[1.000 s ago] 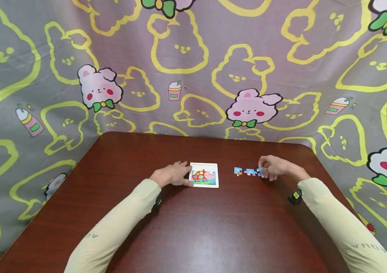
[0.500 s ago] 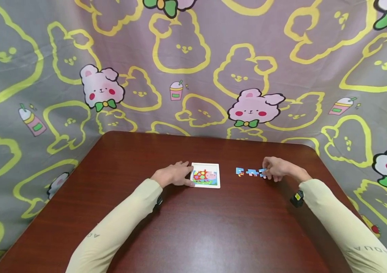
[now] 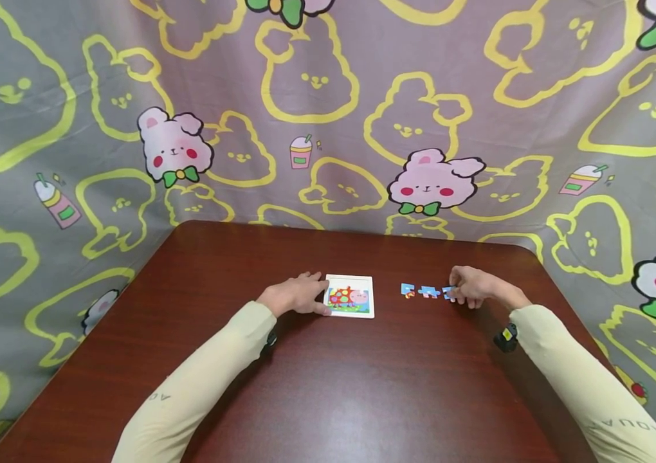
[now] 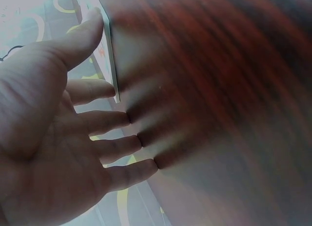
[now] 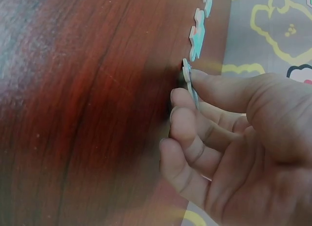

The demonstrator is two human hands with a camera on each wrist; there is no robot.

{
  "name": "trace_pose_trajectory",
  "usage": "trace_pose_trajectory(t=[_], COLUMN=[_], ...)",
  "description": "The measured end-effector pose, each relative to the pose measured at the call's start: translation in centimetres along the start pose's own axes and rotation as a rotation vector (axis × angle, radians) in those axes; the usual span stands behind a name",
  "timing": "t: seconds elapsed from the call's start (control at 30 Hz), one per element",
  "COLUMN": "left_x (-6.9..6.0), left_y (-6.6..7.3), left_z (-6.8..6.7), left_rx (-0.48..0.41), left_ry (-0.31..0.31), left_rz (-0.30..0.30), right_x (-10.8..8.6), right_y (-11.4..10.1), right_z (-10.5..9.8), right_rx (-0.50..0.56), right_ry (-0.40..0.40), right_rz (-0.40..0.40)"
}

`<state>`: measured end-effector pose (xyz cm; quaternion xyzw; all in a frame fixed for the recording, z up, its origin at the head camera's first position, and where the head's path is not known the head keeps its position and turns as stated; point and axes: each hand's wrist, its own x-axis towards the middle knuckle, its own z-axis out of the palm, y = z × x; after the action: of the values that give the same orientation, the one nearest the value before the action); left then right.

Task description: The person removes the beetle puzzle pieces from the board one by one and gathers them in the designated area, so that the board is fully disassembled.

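Holding a thin puzzle piece (image 3: 447, 292) by a pinch, the right hand (image 3: 471, 286) has its thumb on one face and its fingers behind. The left hand (image 3: 299, 294) grasps nothing; its fingers are spread, with the tips down on the table (image 3: 328, 379), and its thumb and index finger touch the near edge of a white tray (image 3: 359, 283).

This tray is flat and almost square, with a narrow raised rim. Its lower part carries a glossy-coloured picture, with a red spotted body, a pink face and green ground; the upper part is plain white. To the right of it lie the left piece (image 3: 406, 289) and the middle piece (image 3: 429, 292), light blue and flat, having knobs and notches. The held one is last in this row, near the middle piece. The table is dark reddish wood with streaked grain and a soft shine. Behind it hangs a creased grey cloth (image 3: 328, 58) with rabbit prints.

Compared with one second ago, the right hand is slightly further to the right, and the gap between the held piece and the middle piece looks a little wider. The left hand and the tray keep their places.
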<state>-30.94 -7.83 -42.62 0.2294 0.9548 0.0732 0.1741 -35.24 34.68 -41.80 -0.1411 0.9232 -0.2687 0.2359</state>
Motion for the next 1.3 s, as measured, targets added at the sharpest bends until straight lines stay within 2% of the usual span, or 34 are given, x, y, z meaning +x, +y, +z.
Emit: trace_pose_trajectory(t=[0.33, 0.57, 0.77, 1.07, 1.3], left_x=[0.1, 0.1, 0.1, 0.0, -0.1], left_y=[-0.1, 0.0, 0.0, 0.1, 0.1], left_z=[-0.2, 0.0, 0.1, 0.1, 0.0], left_rx=[0.023, 0.019, 0.018, 0.028, 0.026], left_ry=[-0.002, -0.013, -0.016, -0.017, -0.017], left_rz=[0.008, 0.000, -0.010, -0.011, -0.011], right_x=[0.0, 0.0, 0.7, 1.8, 2.6], right_y=[-0.3, -1.6, -3.3, -5.7, -7.7], right_z=[0.0, 0.2, 1.1, 2.6, 3.7], right_rx=[-0.075, -0.107, -0.091, -0.078, -0.065], right_ry=[0.031, 0.069, 0.090, 0.101, 0.128], right_rz=[0.023, -0.075, -0.139, -0.213, -0.242])
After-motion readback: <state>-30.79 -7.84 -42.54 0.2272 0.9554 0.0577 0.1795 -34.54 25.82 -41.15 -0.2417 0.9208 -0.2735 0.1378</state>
